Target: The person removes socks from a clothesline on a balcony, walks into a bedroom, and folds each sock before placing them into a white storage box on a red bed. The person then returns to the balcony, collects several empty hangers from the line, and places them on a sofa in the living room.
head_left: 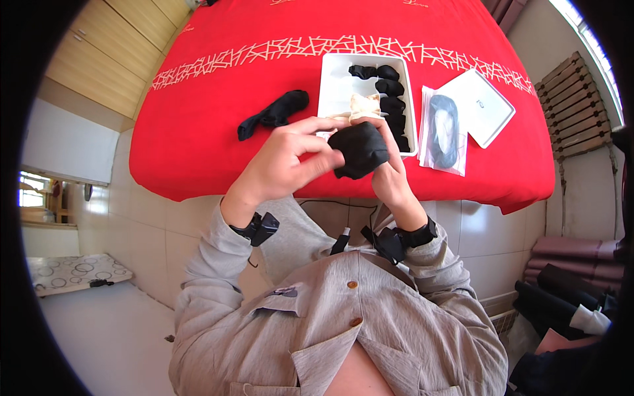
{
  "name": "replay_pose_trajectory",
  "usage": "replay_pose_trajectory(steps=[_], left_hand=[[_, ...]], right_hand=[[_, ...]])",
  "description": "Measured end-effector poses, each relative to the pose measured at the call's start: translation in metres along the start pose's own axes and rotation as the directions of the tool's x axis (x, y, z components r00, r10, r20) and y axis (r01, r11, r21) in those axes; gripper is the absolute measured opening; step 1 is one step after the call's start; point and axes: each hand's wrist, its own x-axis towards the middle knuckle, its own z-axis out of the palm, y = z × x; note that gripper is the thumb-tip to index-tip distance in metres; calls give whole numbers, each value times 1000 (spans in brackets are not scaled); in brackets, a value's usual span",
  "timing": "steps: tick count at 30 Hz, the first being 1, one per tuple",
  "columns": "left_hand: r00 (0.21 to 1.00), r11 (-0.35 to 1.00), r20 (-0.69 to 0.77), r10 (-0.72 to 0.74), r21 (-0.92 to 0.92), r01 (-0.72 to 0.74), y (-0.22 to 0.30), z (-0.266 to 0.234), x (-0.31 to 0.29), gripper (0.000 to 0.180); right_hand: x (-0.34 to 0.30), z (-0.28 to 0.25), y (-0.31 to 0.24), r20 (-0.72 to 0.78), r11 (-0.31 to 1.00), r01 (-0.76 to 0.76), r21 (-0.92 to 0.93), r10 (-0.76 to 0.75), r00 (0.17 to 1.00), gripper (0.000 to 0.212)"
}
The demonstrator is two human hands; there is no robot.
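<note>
A folded black sock [358,150] is held up between my two hands, just in front of the white divided box [325,72]. My left hand [281,162] grips it from the left, thumb against its side and fingers reaching behind it. My right hand [393,177] closes round its right side and back, with part of the fingers hidden. Inside the box, several rolled black socks [389,87] line the right-hand side, and a bundled beige item [364,105] sits near the middle. Another black sock [274,114] lies loosely bunched on the bed left of the box.
The red bedspread [198,145] carries a white line pattern. Right of the box lie a clear plastic bag [444,132] with a grey-blue item in it and a white lid [485,109]. Wooden cabinets [109,49] stand at far left; dark clothes [561,303] are piled at lower right.
</note>
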Motion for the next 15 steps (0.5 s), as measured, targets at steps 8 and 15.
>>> replay_pose_trajectory(steps=[8, 15], left_hand=[[988, 916, 26, -150, -372, 148, -9, 38, 6, 33], [990, 963, -66, -127, -247, 107, -27, 43, -7, 24]], right_hand=[[4, 6, -2, 157, 989, -66, 133, 45, 987, 72], [0, -12, -28, 27, 903, -286, 321, 293, 956, 55]])
